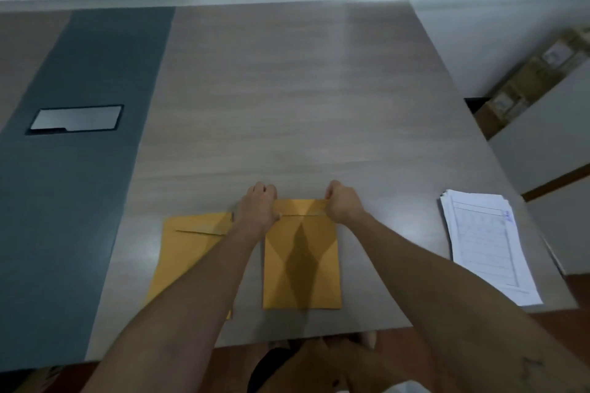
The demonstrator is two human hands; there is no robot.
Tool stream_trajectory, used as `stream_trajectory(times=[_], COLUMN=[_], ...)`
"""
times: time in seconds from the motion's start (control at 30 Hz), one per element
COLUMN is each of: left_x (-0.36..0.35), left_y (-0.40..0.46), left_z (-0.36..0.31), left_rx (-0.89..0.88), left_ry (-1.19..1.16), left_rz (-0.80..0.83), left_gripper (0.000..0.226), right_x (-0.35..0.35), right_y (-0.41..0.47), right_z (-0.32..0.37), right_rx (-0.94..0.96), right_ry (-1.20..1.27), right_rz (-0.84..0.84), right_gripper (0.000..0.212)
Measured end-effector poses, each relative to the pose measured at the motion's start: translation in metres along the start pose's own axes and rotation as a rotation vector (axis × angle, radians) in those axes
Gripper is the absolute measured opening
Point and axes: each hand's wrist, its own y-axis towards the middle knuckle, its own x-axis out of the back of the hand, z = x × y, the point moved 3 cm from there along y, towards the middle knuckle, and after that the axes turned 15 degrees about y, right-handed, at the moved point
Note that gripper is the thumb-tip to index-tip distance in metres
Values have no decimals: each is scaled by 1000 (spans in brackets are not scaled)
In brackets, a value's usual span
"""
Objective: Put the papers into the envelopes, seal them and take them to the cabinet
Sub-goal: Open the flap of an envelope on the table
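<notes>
We see a brown envelope (301,262) lying flat on the grey tabletop (287,89), close to its near edge. The left hand (259,206) and the right hand (343,202) each pinch one far corner of it at the folded flap, fingers curled. A second envelope (188,249) lies just beside it on the left, partly under the left forearm. A stack of printed papers (488,242) rests well apart on the right.
</notes>
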Motion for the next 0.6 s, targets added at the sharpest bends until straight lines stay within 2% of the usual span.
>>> stream_trajectory(times=[0.23,0.33,0.47,0.6], left_x=[-15,-26,-39,-47], left_y=[0,4,12,11], left_z=[-89,-110,-120,-122], left_rx=[-105,-79,-33,1], left_ry=[-31,16,77,86], left_rz=[26,13,-3,-29], left_gripper=[32,34,35,37], right_x=[58,67,69,66], right_y=[3,2,-1,-6], right_z=[-74,-92,-104,-110], right_rx=[-20,-12,57,134], right_ry=[15,14,-39,-98], right_rz=[-66,-41,52,48], right_gripper=[14,21,46,41])
